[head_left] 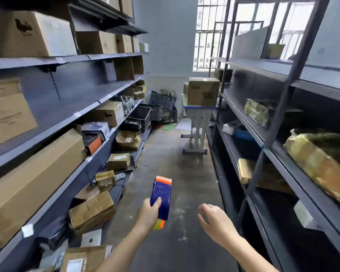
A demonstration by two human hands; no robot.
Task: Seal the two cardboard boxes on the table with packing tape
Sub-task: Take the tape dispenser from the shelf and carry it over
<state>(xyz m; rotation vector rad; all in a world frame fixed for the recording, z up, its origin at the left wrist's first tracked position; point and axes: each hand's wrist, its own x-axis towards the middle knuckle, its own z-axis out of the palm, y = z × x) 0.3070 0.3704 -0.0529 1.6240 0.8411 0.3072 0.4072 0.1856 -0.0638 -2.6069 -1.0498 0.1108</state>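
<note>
My left hand [150, 212] grips a blue and orange packing tape dispenser [162, 197], held out over the aisle floor. My right hand [214, 218] hangs beside it with loosely curled fingers and holds nothing. Far down the aisle a small white and blue table [197, 110] stands by the right shelving. A large cardboard box [203, 92] sits on it, and a smaller cardboard box [185, 88] shows partly behind its left side. Both hands are well short of the table.
Grey metal shelves [98, 99] loaded with cardboard boxes line the left side. More shelves [263, 140] with wrapped parcels line the right. Black plastic crates [143, 116] are stacked at the far left end. A bare concrete aisle [171, 169] runs between them to a barred window [210, 34].
</note>
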